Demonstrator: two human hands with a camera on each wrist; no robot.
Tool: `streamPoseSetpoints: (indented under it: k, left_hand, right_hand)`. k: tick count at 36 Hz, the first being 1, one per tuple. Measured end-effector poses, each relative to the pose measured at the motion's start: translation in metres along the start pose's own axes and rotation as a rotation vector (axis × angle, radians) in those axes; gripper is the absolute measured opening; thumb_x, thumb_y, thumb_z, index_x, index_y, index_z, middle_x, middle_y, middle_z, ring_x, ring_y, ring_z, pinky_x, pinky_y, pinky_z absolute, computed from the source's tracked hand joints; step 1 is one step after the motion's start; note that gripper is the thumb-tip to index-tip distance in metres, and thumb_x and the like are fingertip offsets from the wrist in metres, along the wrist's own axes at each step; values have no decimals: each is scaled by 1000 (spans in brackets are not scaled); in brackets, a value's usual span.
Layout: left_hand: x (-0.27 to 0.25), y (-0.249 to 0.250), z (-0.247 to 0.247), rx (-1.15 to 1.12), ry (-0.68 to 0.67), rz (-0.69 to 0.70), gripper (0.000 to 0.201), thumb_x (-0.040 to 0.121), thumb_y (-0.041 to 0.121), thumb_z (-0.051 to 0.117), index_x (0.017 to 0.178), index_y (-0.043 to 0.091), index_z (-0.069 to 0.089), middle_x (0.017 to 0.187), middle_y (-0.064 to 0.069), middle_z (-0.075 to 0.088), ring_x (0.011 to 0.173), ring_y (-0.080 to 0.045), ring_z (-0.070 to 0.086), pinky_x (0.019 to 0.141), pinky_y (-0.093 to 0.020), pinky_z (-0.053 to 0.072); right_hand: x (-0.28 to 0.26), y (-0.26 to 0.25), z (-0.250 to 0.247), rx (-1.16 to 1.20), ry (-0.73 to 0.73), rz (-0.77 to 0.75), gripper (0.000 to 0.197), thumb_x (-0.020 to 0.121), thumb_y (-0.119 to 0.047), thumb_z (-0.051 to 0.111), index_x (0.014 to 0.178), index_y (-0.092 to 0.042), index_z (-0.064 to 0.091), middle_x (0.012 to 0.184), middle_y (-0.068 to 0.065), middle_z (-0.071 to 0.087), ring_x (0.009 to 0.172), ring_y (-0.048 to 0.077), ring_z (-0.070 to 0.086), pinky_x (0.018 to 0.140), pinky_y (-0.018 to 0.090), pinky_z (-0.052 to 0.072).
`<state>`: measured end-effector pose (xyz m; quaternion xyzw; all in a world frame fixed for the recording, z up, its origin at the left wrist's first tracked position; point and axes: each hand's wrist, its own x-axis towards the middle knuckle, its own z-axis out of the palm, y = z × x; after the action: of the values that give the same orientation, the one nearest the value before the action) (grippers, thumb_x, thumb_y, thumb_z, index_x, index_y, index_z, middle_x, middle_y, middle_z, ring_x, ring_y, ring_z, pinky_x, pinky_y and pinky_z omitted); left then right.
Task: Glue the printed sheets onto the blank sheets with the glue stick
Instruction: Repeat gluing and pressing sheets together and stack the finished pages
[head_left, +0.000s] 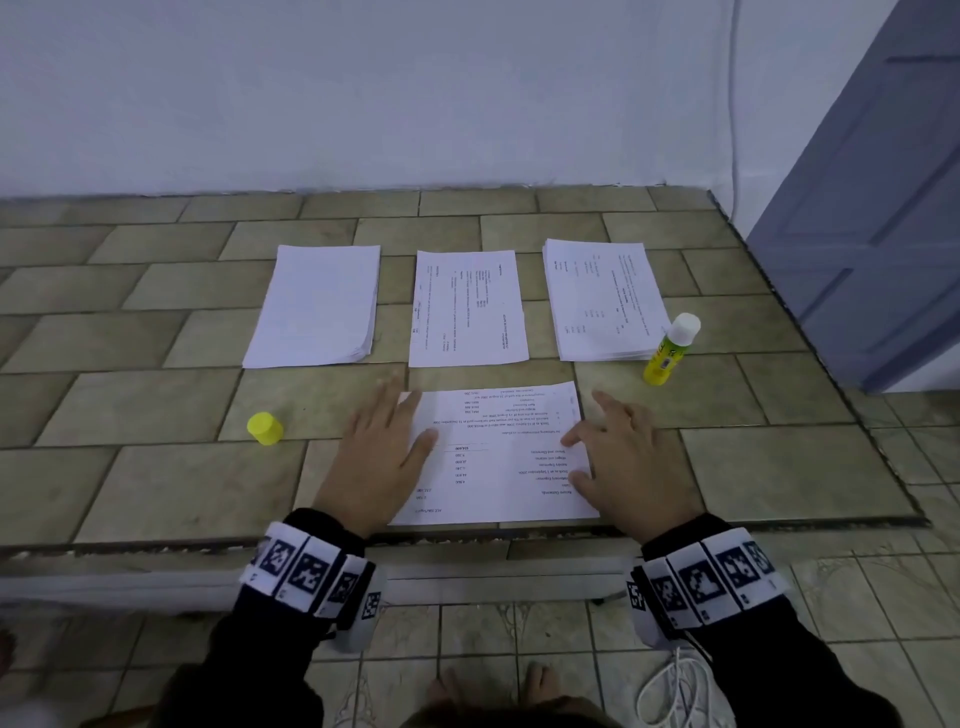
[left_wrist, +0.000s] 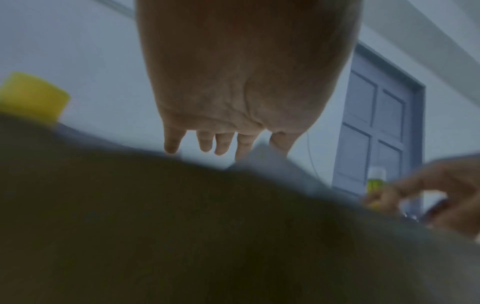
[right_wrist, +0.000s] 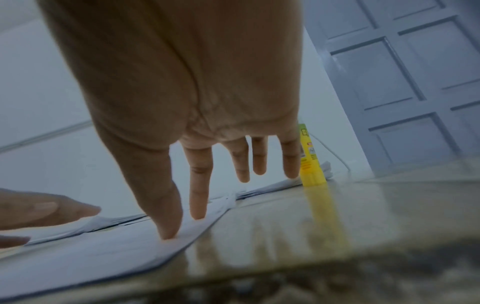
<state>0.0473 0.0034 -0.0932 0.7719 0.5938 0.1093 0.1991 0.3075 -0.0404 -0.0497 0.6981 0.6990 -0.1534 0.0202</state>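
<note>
A printed sheet (head_left: 498, 457) lies near the front edge of the tiled slab, its text upside down to me. My left hand (head_left: 384, 457) lies flat over its left edge with fingers straight. My right hand (head_left: 623, 452) presses its right edge, thumb and forefinger on the paper (right_wrist: 130, 246). Farther back lie a blank stack (head_left: 317, 306), a single printed sheet (head_left: 467, 306) and a printed stack (head_left: 602, 301). The uncapped yellow glue stick (head_left: 670, 351) stands upright beside the printed stack, also visible past my right fingers (right_wrist: 310, 160). Its yellow cap (head_left: 266, 428) sits to the left of my left hand.
The slab's front edge (head_left: 467, 535) runs just under my wrists, with tiled floor below. A white wall (head_left: 415, 93) closes the back and a blue door (head_left: 883, 208) stands at the right. A white cord (head_left: 675, 686) lies on the floor by my right arm.
</note>
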Motion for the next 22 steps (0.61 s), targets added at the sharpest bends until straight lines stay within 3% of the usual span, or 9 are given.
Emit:
streamPoseSetpoints:
  k: [2, 6, 9, 10, 12, 14, 15, 19, 22]
  left_hand:
    - [1, 0, 13, 134, -36, 2, 86, 89, 63, -5, 157, 13, 9, 165, -2, -6, 151, -15, -12, 122, -43, -1]
    - [1, -6, 27, 243, -8, 12, 94, 82, 67, -25, 156, 14, -3, 163, 1, -13, 149, -13, -16, 122, -44, -7]
    - [2, -7, 30, 248, -7, 18, 85, 88, 62, -15, 156, 13, -2, 164, -1, -10, 150, -15, -14, 121, -45, -8]
    - [2, -7, 31, 248, -4, 19, 82, 89, 59, -12, 156, 13, -1, 164, -1, -9, 150, -16, -14, 121, -45, -8]
    - [2, -8, 31, 242, 7, 15, 80, 90, 56, -10, 156, 12, 0, 164, -1, -8, 150, -15, -14, 122, -47, -7]
    - [3, -9, 33, 246, 15, 16, 80, 91, 56, -10, 156, 11, 2, 164, -2, -6, 150, -16, -11, 122, -49, -4]
    - [3, -9, 34, 252, 20, 22, 81, 92, 56, -11, 156, 10, 4, 164, -3, -4, 151, -18, -9, 122, -50, -2]
    - [3, -11, 36, 270, 33, 43, 86, 94, 57, -16, 155, 5, 15, 164, -8, 9, 151, -23, 5, 119, -50, 5]
    - [3, -13, 35, 284, 40, 39, 78, 97, 54, -2, 155, 5, 18, 164, -9, 12, 151, -25, 10, 119, -51, 7]
  right_hand:
    - [-2, -2, 0, -38, 19, -6, 37, 91, -33, 56, 128, -35, 49, 160, 1, 7, 146, 26, 8, 111, 41, 26]
    - [0, -9, 7, -107, 17, 37, 37, 91, -30, 55, 128, -29, 50, 161, 8, 5, 147, 32, 4, 115, 52, 20]
    - [2, -24, 19, -151, 136, 33, 47, 79, -32, 71, 121, -14, 62, 153, 22, 31, 141, 43, 28, 106, 64, 32]
    - [3, -32, 23, -130, 184, -28, 56, 80, -37, 71, 128, -12, 59, 152, 23, 32, 141, 44, 28, 106, 65, 31]
    - [5, -52, 33, -75, 125, -176, 67, 96, -46, 45, 151, -13, 26, 161, 15, 5, 149, 34, 1, 117, 61, 9]
    - [9, -71, 42, -20, 31, -274, 67, 99, -48, 19, 155, -15, 5, 161, 5, -15, 148, 23, -18, 118, 58, -4]
    - [12, -77, 49, -4, 3, -312, 68, 97, -49, 14, 155, -13, 7, 162, 4, -12, 149, 21, -14, 117, 60, 0]
    - [26, -83, 71, -22, -6, -327, 69, 96, -54, 19, 141, -8, 47, 153, 8, 38, 142, 22, 35, 105, 66, 32]
    - [32, -70, 74, -30, 12, -335, 79, 97, -62, 4, 147, -12, 38, 156, 3, 32, 145, 19, 28, 112, 64, 18]
